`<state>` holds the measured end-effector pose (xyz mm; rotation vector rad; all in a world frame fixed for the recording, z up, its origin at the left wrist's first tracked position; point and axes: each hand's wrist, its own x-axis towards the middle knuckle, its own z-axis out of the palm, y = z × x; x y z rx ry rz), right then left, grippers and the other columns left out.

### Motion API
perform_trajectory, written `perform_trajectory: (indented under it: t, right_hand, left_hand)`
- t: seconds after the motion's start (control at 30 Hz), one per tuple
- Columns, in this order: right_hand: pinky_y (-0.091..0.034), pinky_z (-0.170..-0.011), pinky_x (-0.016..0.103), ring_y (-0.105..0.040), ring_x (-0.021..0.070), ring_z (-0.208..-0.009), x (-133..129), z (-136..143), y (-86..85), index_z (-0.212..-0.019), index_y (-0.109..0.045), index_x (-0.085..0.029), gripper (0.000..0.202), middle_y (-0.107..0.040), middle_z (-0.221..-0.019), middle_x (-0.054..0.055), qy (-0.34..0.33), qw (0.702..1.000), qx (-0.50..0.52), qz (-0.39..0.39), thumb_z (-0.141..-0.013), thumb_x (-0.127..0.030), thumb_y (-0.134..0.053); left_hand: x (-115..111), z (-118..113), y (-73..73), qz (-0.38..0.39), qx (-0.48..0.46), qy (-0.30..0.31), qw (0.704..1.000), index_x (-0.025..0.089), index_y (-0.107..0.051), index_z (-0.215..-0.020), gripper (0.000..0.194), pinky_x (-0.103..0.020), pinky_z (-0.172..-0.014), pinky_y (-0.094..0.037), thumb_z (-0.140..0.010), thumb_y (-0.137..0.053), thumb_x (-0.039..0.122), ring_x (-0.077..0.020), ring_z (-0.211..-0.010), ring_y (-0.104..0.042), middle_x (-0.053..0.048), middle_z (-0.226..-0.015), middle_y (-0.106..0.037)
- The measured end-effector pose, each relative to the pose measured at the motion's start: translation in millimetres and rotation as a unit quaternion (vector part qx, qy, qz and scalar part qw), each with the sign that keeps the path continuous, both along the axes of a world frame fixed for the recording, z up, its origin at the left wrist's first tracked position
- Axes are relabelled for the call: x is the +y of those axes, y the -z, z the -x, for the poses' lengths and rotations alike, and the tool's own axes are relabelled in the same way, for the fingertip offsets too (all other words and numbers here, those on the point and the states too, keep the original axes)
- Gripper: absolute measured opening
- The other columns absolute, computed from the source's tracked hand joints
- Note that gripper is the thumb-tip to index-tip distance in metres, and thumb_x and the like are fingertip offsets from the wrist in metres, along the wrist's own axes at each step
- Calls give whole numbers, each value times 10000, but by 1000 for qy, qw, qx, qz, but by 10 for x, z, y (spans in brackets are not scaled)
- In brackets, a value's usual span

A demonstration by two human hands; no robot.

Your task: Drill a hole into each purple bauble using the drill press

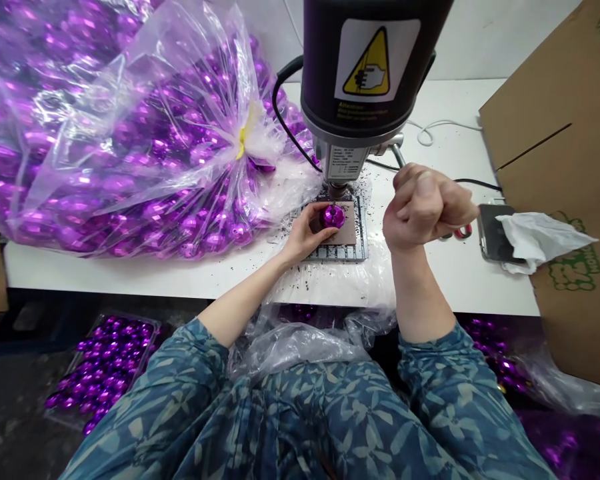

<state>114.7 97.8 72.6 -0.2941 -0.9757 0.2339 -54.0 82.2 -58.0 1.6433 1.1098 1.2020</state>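
A shiny purple ball (334,215) sits on a tan board (349,232) over the metal base (363,248) of a drill press (375,67). My left hand (307,232) holds the ball from the left, thumb at its front and fingers behind it. The press's chuck (338,191) is directly above the ball; whether the bit touches it cannot be made out. My right hand (425,205) is raised to the right of the press, fingers curled closed near the metal lever (398,155). What is inside that grip is hidden.
A large clear bag (170,153) of purple balls fills the left of the white table (145,275). At right are a phone-like dark object (497,233), a white tissue (540,237) and a cardboard box (575,173). A tray of purple balls (105,367) stands below left. Dark shavings surround the base.
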Motion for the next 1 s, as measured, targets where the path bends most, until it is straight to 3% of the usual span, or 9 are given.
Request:
perform_trajectory:
  t: [0.17, 0.33, 0.4, 0.5, 0.6, 0.7, 0.77, 0.87, 1.0]
  right_hand:
    - [-153, -462, 248, -282, 22, -391, 60, 38, -611, -593, -300, -216, 454, -279, -446, -80, -24, 998, 7, 51, -950, -164, -576]
    - [-55, -377, 266, -180, 29, -338, 265, 42, -983, -629, -164, -272, 518, -125, -437, -92, -95, 983, 44, 154, -1036, -59, -405]
    - [-59, -373, 259, -187, 27, -337, 288, 33, -987, -641, -206, -275, 494, -123, -444, -101, -118, 981, 61, 143, -1048, -69, -395]
    - [-83, -376, 236, -251, 26, -351, 287, 17, -935, -647, -307, -262, 451, -183, -454, -105, -154, 979, 60, 117, -1038, -76, -435]
    - [-60, -374, 231, -233, 25, -346, 310, 17, -894, -640, -340, -248, 441, -185, -454, -105, -150, 982, 79, 89, -1031, -68, -437]
    - [-51, -375, 221, -216, 24, -342, 346, 24, -880, -642, -344, -237, 432, -169, -457, -109, -136, 985, 84, 58, -1003, -49, -488]
    - [-63, -374, 207, -238, 21, -347, 358, 19, -874, -634, -329, -229, 436, -197, -452, -104, -131, 987, 78, 55, -996, -52, -496]
    - [-73, -370, 207, -270, 21, -355, 369, -6, -853, -616, -323, -218, 442, -260, -444, -91, -128, 988, 63, 58, -996, -83, -505]
    - [-38, -367, 251, -213, 23, -360, 390, -38, -820, -591, -326, -225, 573, -222, -447, -88, -106, 992, 46, 44, -906, -330, -793]
  left_hand:
    - [9, -33, -16, -1, -4, -23, 1000, 229, -639, -1300, 609, -477, -1126, -605, -847, -918, 527, -302, -1257, -752, -135, -1343, -769]
    - [-350, 103, -281, -43, 101, -74, 991, 235, -669, -1201, 472, -463, -1007, -614, -850, -908, 441, -276, -1120, -740, -100, -1217, -780]
    - [-651, 233, -446, -26, 196, 33, 980, 227, -686, -1117, 376, -421, -894, -616, -895, -856, 478, -250, -969, -739, -76, -1067, -790]
    - [-1107, 428, -670, 55, 373, 255, 891, 201, -702, -962, 421, -358, -685, -556, -934, -800, 610, -235, -739, -704, -58, -834, -764]
    - [-1275, 565, -827, 81, 413, 300, 856, 184, -743, -980, 487, -357, -659, -547, -1000, -708, 670, -244, -723, -725, -91, -869, -794]
    - [-910, 654, -903, 65, 313, 189, 929, 214, -762, -1048, 343, -342, -681, -569, -1097, -590, 506, -202, -708, -720, -74, -903, -810]
    - [-381, 685, -886, 1, 264, 39, 964, 220, -755, -1042, 183, -365, -726, -575, -1054, -609, 328, -211, -736, -700, -76, -896, -795]
    - [583, 655, -746, -43, 216, -140, 965, 216, -711, -895, 157, -489, -976, -580, -861, -682, 66, -307, -954, -705, -87, -876, -756]
    - [1523, 471, -482, -8, 112, -138, 984, 224, -630, -693, 307, -624, -1182, -493, -684, -663, -81, -382, -1094, -703, -52, -783, -698]
